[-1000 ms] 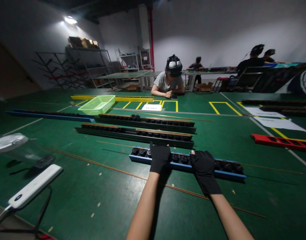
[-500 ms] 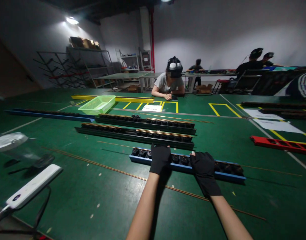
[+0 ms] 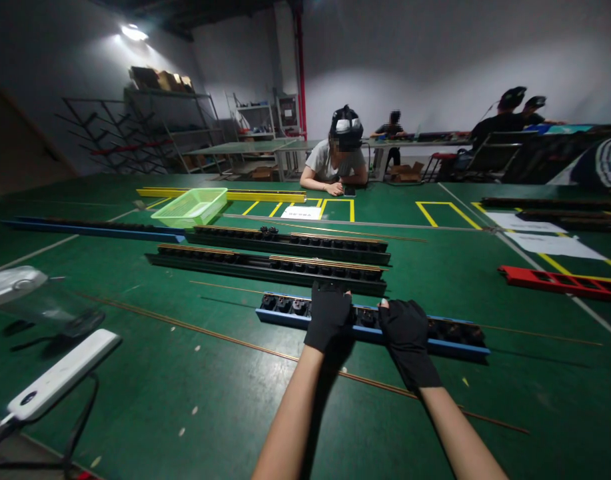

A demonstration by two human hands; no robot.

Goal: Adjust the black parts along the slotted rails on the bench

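Observation:
A short blue rail (image 3: pixel 285 318) lies across the green table in front of me, with a row of black parts (image 3: pixel 299 307) inside it. A thin copper-coloured rod (image 3: pixel 540 334) runs along its top and sticks out beyond both ends. My left hand (image 3: pixel 330 317), in a black fingertip-less glove, is closed over the rail's middle. Just to its right, my right hand (image 3: pixel 405 330), gloved alike, is closed over the same rail. Both thumb tips show near the rod. The other fingers are mostly hidden, so any grip on the rod itself cannot be made out.
Two dark rails (image 3: pixel 265 267) with black parts and rods lie beyond. Loose long rods (image 3: pixel 235 338) lie nearer me. A green basket (image 3: pixel 190 208), a white power strip (image 3: pixel 62 373) and a red rail (image 3: pixel 560 283) lie around. A person (image 3: pixel 335 160) leans on the table's far side.
My left hand has shifted right along the blue rail, closer to my right hand. My right hand stays in about the same place. The view has tilted slightly.

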